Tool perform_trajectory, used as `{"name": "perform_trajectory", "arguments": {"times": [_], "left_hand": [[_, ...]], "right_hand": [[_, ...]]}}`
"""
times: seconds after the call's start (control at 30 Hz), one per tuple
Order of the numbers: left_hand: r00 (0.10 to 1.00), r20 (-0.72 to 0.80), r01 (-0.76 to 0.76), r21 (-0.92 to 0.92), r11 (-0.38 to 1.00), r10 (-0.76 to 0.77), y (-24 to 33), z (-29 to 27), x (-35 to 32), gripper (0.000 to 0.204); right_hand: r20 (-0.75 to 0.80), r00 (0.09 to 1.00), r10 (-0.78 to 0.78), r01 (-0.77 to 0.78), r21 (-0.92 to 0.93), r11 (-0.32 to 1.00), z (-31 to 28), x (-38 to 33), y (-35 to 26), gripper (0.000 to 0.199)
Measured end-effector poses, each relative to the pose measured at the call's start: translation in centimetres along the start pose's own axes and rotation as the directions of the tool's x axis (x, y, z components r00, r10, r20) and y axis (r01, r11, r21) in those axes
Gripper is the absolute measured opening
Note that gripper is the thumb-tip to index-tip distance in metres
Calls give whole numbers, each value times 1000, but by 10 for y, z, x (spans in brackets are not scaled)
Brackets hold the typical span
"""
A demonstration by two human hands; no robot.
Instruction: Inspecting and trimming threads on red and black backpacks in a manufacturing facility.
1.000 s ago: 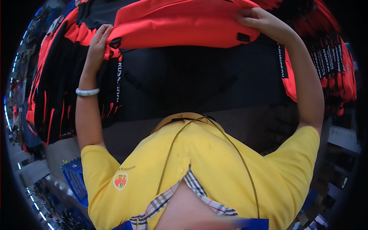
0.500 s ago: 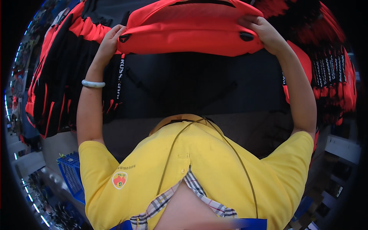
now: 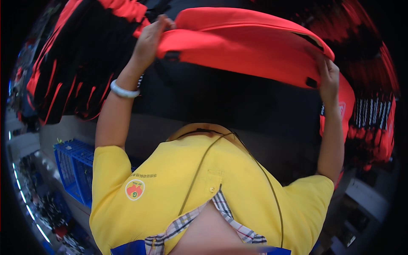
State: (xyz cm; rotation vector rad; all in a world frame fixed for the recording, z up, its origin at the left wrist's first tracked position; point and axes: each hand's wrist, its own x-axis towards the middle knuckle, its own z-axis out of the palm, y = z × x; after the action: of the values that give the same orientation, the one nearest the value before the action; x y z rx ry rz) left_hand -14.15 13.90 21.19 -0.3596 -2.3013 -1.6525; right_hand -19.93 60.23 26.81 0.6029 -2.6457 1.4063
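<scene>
Red bag [image 3: 255,46] being held up overhead, its left edge being gripped by the left hand [image 3: 148,40], its right corner being clamped by the right hand [image 3: 328,78], black-and-red bags [image 3: 72,72] being hung behind, blue crate [image 3: 74,170] lower left.

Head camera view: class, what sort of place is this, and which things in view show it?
Probably a bag workshop or warehouse. Both hands hold up a red bag; stacks of similar red-and-black bags pile up on the left, and a blue plastic crate stands below them.
</scene>
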Motion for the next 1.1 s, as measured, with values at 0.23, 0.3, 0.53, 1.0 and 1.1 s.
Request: {"name": "perform_trajectory", "arguments": {"times": [0.23,0.3,0.53,1.0,1.1], "left_hand": [[993,-29,-52,761,647,113,-89,2,-114,59],[889,-85,416,560,716,-450,-118,9,-155,58],[737,-356,675,406,616,-574,-91,51,-187,65],[835,316,-137,912,386,-450,-123,143,-218,80],[831,310,-114,907,405,-462,-120,135,-228,79]], "right_hand": [[23,886,-463,435,-385,814,108,-141,27,13],[95,939,-330,343,-254,905,153,-183,38,22],[-18,880,475,-469,-205,859,131,-270,48,36],[99,616,781,-670,588,454,171,-246,139,19],[289,539,791,-724,639,260,161,-263,148,18]]}}
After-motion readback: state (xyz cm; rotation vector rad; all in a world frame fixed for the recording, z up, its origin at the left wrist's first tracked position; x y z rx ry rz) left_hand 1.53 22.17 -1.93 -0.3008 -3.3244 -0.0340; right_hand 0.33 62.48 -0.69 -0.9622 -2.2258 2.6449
